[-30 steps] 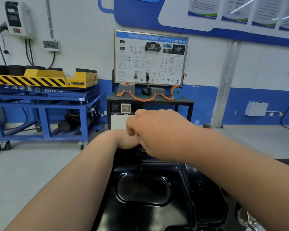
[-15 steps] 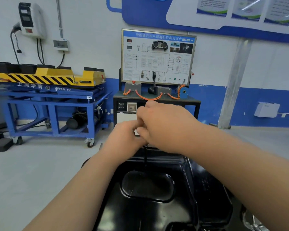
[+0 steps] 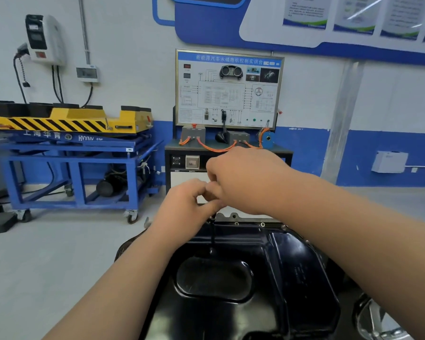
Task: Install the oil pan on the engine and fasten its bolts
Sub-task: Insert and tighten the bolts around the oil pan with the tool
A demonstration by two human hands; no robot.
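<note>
The glossy black oil pan [image 3: 292, 271] lies open side down on the engine, filling the lower middle of the view. Its far flange [image 3: 249, 224] shows two small bolt holes. My left hand [image 3: 182, 207] and my right hand [image 3: 245, 177] meet fingertip to fingertip just above the far flange. A small dark bolt [image 3: 212, 218] pokes out beneath the pinched fingers, right over the flange edge. Which fingers hold it is hidden. My right forearm crosses over the pan's right side.
A training panel on a black cabinet [image 3: 228, 94] stands straight ahead by the wall. A blue wheeled stand with a yellow lift platform [image 3: 71, 148] is at left. A metal part [image 3: 378, 320] shows at the lower right. Grey floor lies between.
My left hand has come out from behind the right hand and now shows beside it. Both hands stay pinched together at the pan's far edge; the view shifted slightly.
</note>
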